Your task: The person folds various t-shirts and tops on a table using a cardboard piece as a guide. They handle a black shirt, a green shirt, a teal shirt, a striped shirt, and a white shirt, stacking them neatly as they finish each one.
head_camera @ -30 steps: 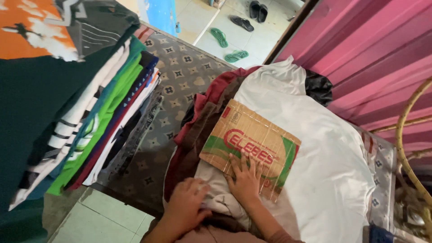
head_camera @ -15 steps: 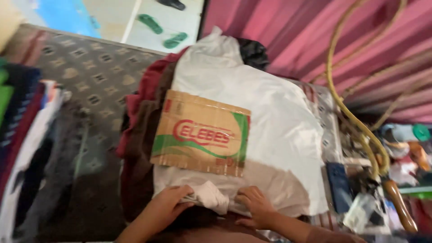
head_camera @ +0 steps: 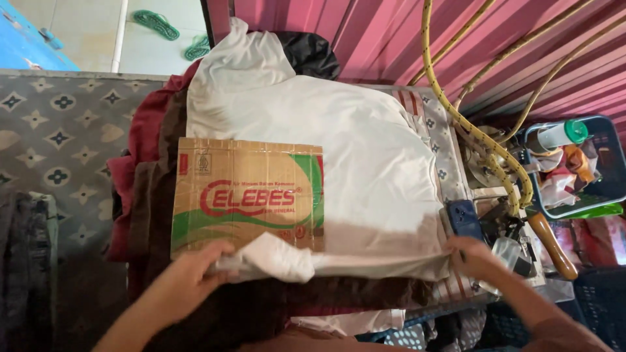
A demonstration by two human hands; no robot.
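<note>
So the white shirt lies spread flat on a pile of dark red clothes, collar end pointing to 12 o'clock, long axis running 12 to 6. A flat cardboard sheet sits on its left half, long side going 9 to 3. Left hand pinches the bunched hem at 7 o'clock, right hand grips the hem corner at 4 o'clock. Right edge is tight: yellow hose and blue basket sit close at 3 o'clock. Patterned mat at 9 has open room.
</note>
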